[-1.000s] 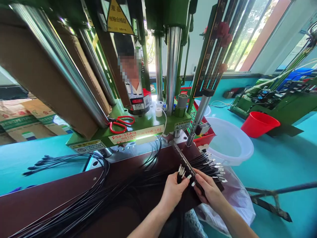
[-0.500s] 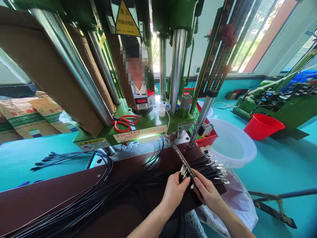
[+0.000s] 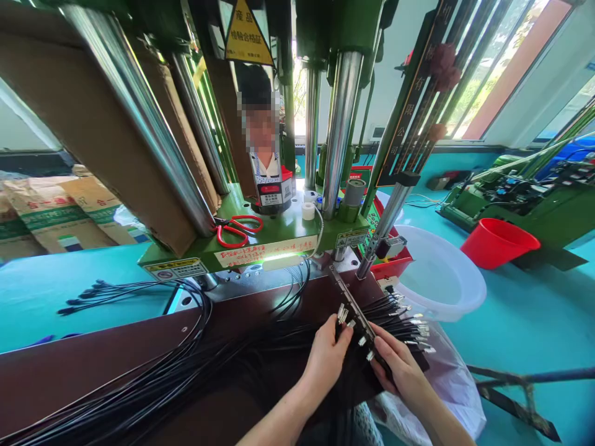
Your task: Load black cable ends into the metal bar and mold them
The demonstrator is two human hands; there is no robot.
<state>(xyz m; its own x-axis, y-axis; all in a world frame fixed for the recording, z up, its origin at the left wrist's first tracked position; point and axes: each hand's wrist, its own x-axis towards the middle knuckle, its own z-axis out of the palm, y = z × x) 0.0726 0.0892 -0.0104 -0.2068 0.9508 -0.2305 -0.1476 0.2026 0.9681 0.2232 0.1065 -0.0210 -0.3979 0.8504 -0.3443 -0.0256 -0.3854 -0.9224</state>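
Observation:
A long narrow metal bar with slots lies slanted over the right part of the brown table. My right hand is closed on its near end, thumb on top. A few silver-tipped connectors stick out along the bar's left side. My left hand pinches a small bunch of black cables with silver connector ends, just left of the bar. Behind my right hand lies a pile of black cables with silver plugs. More black cables run across the table to the left.
A green press with steel columns stands ahead, red-handled scissors on its base. A person shows behind it. Right of the table are a white tub, a red bucket and a plastic bag. Black cable ends hang at left.
My left hand has drawn slightly away from the bar with its bunch of connectors. My right hand has moved a little right and down along the bar; more connectors show beside it.

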